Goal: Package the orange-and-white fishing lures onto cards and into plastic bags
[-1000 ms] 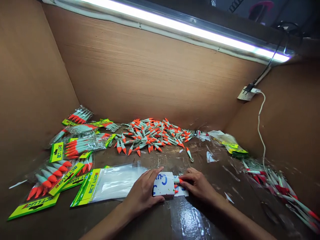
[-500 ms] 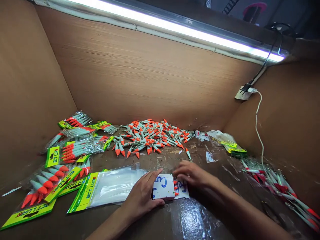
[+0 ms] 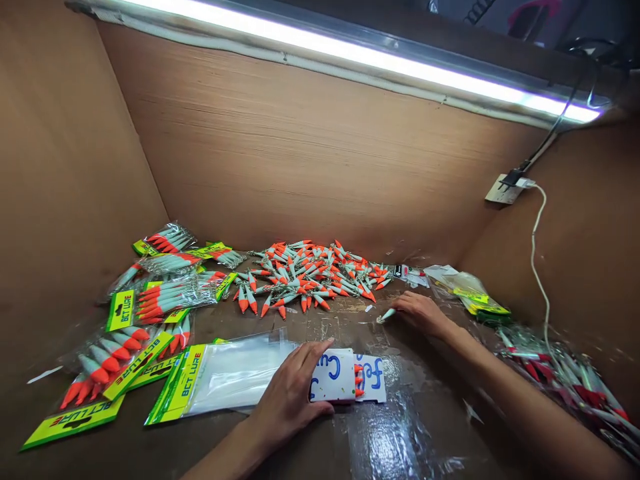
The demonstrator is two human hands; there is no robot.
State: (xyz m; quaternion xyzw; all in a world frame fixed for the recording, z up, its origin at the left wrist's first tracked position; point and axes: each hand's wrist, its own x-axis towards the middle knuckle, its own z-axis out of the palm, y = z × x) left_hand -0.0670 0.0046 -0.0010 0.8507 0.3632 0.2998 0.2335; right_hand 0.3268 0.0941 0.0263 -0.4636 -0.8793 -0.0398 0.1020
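Observation:
My left hand (image 3: 293,393) lies over a white cardboard sleeve with blue writing (image 3: 345,377), its fingers curled round the sleeve's left end. Orange lure tips (image 3: 358,380) poke out of the sleeve. An empty clear bag with a green-yellow header card (image 3: 225,377) sits right behind that hand. My right hand (image 3: 423,311) is stretched out further back and pinches a single pale lure (image 3: 386,315) lying on the table. Just beyond it is a heap of orange-tipped lures (image 3: 310,273).
Filled lure packs (image 3: 150,300) with yellow-green cards are strewn at the left. More lures (image 3: 565,373) lie along the right wall beside some clear bags (image 3: 470,290). Cardboard walls enclose the table. A socket (image 3: 505,190) with a white cable hangs at right.
My right hand has left the sleeve and moved back and to the right to a loose lure. The left hand has stayed on the sleeve.

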